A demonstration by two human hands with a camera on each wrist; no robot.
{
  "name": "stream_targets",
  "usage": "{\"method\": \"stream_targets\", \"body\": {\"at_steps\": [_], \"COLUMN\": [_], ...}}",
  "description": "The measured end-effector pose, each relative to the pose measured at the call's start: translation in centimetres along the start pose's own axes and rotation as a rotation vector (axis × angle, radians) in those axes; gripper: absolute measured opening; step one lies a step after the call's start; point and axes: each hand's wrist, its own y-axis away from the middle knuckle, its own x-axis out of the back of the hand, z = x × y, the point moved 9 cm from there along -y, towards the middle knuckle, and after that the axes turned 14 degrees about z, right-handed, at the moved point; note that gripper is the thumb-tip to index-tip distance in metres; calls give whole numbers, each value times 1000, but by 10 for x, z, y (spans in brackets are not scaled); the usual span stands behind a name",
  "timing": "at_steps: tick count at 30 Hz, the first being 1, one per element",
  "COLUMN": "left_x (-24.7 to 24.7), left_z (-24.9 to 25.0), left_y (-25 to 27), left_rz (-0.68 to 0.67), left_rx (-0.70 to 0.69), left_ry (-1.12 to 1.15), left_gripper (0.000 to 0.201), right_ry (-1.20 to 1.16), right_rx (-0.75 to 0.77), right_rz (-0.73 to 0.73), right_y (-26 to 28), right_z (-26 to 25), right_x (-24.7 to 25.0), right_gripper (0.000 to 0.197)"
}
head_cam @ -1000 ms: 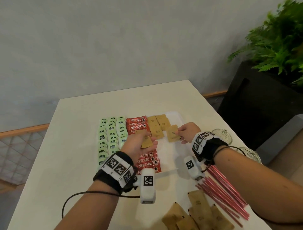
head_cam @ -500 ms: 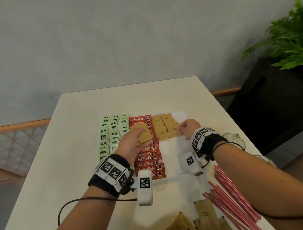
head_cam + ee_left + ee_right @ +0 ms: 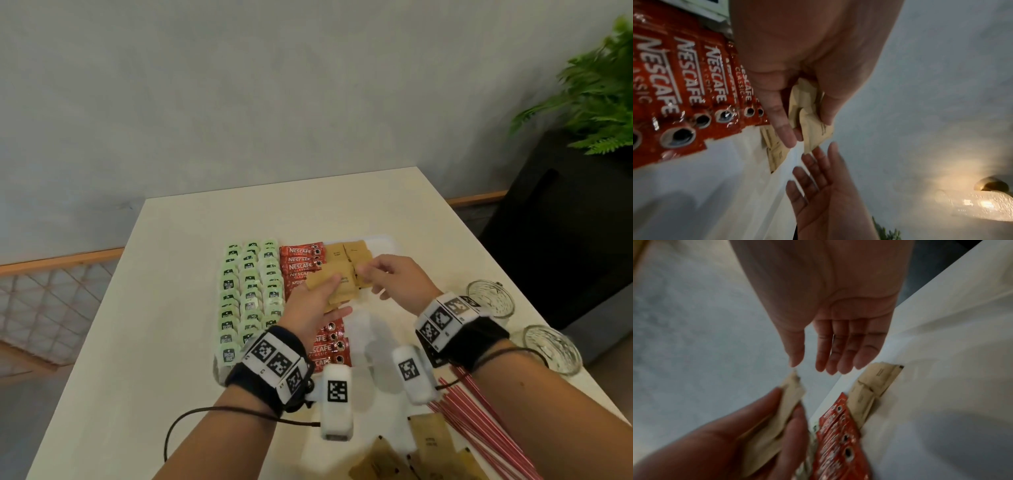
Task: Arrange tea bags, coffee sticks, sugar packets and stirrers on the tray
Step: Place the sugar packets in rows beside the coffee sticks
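Observation:
A white tray [image 3: 383, 243] holds three columns of green tea bags [image 3: 250, 294], a column of red coffee sticks [image 3: 301, 257] and brown sugar packets [image 3: 356, 253] at its far right. My left hand [image 3: 325, 291] hovers over the coffee sticks and pinches a small stack of sugar packets [image 3: 812, 116] between thumb and fingers. My right hand [image 3: 368, 274] is right beside that stack, its fingers [image 3: 838, 353] straight and holding nothing, the tips nearly at the stack's edge. Red stirrers [image 3: 479, 421] and loose sugar packets [image 3: 428, 442] lie on the table, near right.
Two glass bowls [image 3: 489, 298] [image 3: 551, 346] stand near the table's right edge. A black planter [image 3: 565, 222] with a fern [image 3: 596, 96] stands beyond that edge. A grey wall runs behind the table.
My right hand has left the packet it laid on the tray and come left, fingers opened, towards the stack in my left hand. The left hand has shifted slightly right.

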Motion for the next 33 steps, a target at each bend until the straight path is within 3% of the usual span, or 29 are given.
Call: {"method": "stream_targets", "body": {"at_steps": [5, 8, 11, 13, 15, 19, 22, 26, 29, 33], "left_x": [-11, 2, 7, 4, -4, -14, -11, -8, 3, 9], "left_z": [-9, 11, 38, 50, 52, 40, 37, 32, 29, 23], "left_y": [11, 11, 24, 32, 37, 36, 35, 35, 28, 19], "left_rz": [-37, 81, 196, 209, 141, 29, 58, 45, 79, 86], "left_rx": [-75, -363, -704, -826, -883, -846, -814, -671, -530, -394], "left_ry": [-112, -458, -790, -840, -905, -1086, -1151, -943, -693, -512], "left_gripper": [23, 23, 22, 20, 22, 15, 36, 43, 30, 9], "right_ry": [-46, -73, 190, 463, 578, 597, 529, 222, 138, 81], "right_rx": [85, 42, 185, 349, 442, 494, 514, 416, 273, 77], "right_rz": [-52, -11, -20, -93, -134, -135, -90, 10, 111, 23], "right_y": [31, 35, 36, 42, 46, 46, 42, 33, 23, 16], "right_z": [-16, -9, -11, -20, -34, -58, -68, -63, -42, -9], "right_x": [-7, 1, 5, -2, -5, 0, 6, 19, 29, 16], "right_gripper": [22, 18, 9, 22, 25, 20, 30, 31, 26, 8]}}
